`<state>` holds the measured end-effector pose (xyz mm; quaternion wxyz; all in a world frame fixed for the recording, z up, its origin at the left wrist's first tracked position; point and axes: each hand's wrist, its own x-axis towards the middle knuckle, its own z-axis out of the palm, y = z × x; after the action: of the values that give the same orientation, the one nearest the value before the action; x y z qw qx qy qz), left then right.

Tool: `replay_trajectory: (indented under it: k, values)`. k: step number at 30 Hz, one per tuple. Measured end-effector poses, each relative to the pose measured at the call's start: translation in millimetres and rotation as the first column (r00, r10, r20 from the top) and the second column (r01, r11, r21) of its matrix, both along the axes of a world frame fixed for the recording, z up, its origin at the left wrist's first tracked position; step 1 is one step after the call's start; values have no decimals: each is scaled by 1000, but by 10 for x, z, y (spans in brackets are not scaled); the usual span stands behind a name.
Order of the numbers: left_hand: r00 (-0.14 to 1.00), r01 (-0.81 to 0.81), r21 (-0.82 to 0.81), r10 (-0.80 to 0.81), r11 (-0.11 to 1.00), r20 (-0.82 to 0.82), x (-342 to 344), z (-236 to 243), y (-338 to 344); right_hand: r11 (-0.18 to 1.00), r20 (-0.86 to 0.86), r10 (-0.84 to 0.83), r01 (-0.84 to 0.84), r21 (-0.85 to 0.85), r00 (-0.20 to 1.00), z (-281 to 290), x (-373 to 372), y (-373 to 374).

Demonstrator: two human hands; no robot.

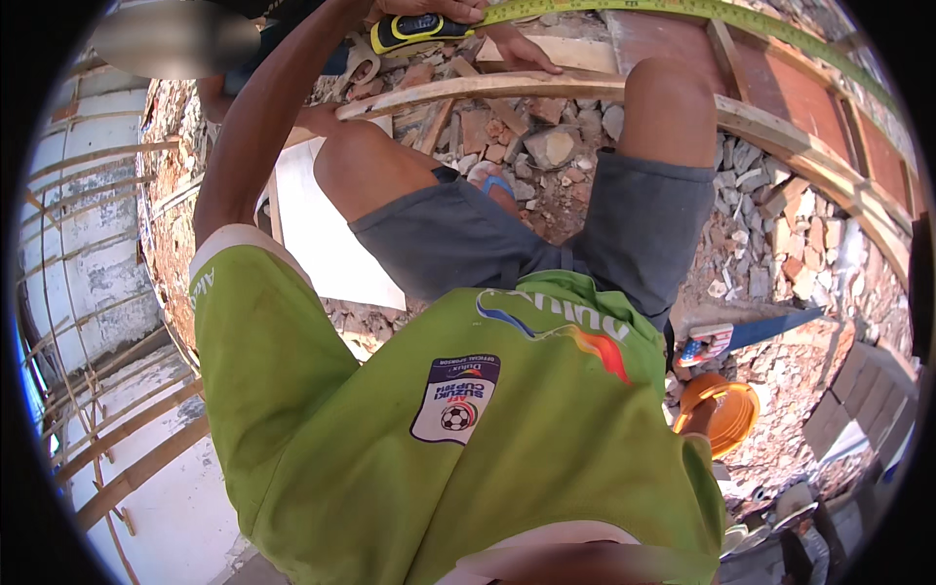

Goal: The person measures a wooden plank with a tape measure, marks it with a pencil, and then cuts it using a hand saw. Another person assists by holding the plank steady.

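Observation:
At the top of the view, my left hand (434, 9) is closed round a black-and-yellow tape measure (414, 31). Its yellow blade (682, 10) runs out to the right, arching over a wooden frame with reddish-brown panels (668, 49). Just below the tape measure, another hand (524, 49) rests with its fingers on the wood; I cannot tell whose it is. A long wooden strip (487, 86) passes in front of my bent knees. Only part of my right arm (697, 419) shows, beside an orange round plastic container (736, 429); my right hand is out of sight.
A handsaw (770, 330) with a blue blade lies to my right. Broken bricks and stones (551, 146) cover the ground under my legs. A white sheet (327, 234) lies by my left thigh. Another person (278, 39) is close by at the upper left. Bamboo poles (136, 478) stand farther left.

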<state>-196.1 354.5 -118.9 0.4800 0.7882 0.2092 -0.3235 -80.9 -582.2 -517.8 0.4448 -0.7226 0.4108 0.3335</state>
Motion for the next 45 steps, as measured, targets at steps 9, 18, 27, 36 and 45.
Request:
replay_trajectory:
  k: [9, 18, 27, 36, 45]
  values:
    - [1000, -1, 130, 3, 992, -15, -446, -8, 184, 767, -179, 226, -288, -574, 957, 1708, 491, 467]
    - [984, 73, 31, -77, 997, 161, -412, -515, 415, 162, -508, 789, -915, -369, 345, 2083, 806, 876]
    - [986, 109, 198, -131, 974, 100, -692, -394, 363, 500, 142, 863, -778, -380, 485, 3764, 1166, 1567]
    - [986, 6, 435, -78, 901, 148, -1362, 32, 86, 563, 886, 70, -716, -414, -458, 4132, 978, 5104]
    - [960, -277, 304, 253, 911, 116, -1253, 799, -671, 217, 401, 392, -340, -915, -828, 4181, 613, 6291]
